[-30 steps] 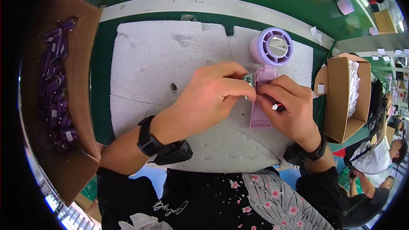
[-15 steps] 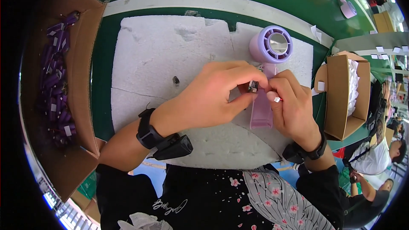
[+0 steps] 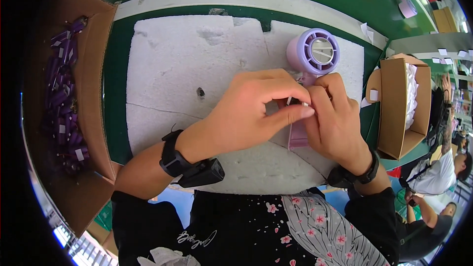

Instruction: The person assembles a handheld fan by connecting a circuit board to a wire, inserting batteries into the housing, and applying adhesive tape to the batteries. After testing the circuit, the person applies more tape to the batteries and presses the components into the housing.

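A lilac handheld fan [image 3: 297, 53] lies on the white foam board [image 3: 172, 64], its round head at the far end. Its open, trough-like handle [image 3: 298, 138] points toward me, mostly under my hands. My left hand [image 3: 251, 111] is closed, thumb and forefinger pinching a small white connector [image 3: 305, 104]. In the curl of those fingers sits a small dark part [image 3: 294, 101], largely covered. My right hand [image 3: 337, 118] meets it over the handle, fingers bent and pressed together at the connector. What the right fingertips grip is hidden.
At left, a deep cardboard box [image 3: 91, 93] holds many purple wired battery cells [image 3: 61, 93]. A smaller cardboard box [image 3: 391, 108] with white pieces [image 3: 410, 96] stands at right. A dark bit [image 3: 200, 92] shows on the foam. Another lilac fan [image 3: 407, 8] lies far right; people are beyond.
My right thumb and forefinger have turned inward and closed against my left fingertips. The white connector has moved left, to the left thumb tip. The dark part is now more hidden.
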A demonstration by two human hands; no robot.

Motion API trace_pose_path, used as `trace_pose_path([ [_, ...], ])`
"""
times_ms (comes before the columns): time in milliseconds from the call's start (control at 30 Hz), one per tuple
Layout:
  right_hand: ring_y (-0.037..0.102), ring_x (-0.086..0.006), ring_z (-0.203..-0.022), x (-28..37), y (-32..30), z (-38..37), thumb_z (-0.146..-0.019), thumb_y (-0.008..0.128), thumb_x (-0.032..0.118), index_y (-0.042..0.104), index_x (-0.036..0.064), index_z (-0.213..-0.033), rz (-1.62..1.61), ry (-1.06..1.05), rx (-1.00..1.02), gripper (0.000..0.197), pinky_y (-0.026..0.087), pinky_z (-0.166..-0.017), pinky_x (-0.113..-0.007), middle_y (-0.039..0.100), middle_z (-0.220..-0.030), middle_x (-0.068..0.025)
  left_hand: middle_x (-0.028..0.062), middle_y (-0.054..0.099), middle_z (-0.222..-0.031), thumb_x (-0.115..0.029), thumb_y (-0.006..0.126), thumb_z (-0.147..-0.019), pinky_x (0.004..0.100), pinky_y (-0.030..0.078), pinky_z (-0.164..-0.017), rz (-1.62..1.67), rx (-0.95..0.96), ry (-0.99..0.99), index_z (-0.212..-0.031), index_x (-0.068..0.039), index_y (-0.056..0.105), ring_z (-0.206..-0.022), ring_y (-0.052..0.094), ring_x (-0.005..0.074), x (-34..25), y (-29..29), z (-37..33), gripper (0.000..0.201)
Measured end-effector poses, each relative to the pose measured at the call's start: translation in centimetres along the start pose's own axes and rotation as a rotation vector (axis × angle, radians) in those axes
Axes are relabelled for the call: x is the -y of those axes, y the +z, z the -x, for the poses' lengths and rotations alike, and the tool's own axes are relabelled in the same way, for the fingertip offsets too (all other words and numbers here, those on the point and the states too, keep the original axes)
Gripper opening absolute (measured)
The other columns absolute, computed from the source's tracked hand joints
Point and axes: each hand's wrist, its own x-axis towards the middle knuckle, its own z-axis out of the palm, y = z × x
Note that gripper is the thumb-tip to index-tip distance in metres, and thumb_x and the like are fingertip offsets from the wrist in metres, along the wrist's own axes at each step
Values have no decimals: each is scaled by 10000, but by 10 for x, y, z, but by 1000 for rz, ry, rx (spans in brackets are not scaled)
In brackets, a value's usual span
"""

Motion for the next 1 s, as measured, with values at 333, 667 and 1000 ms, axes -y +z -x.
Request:
trace_pose_path([
  [333,587,-202,-588,-13,-5,-1,-692,755,58,646,38,-828,-225,-4,-50,176,469,-496,-287,557,-862,-99,79,661,-905,-18,616,-898,242,520,-710,355,-19,-394,-1010,36,648,-803,627,119,-3,-2,3,128],
  [667,549,-119,-621,-21,-2,4,-744,716,-33,684,-8,-888,-517,108,-83,150,427,-534,-232,549,-896,-92,88,637,-1041,29,633,-870,259,520,-806,411,20,-380,-1083,25,640,-918,611,129,2,-7,2,214],
  [1000,543,-116,-630,-18,-1,4,-728,707,-72,696,-23,-879,-410,51,-82,159,418,-531,-223,538,-893,-87,63,618,-1049,88,646,-823,276,506,-880,521,6,-432,-1118,13,600,-957,602,129,-1,-14,-4,308],
])
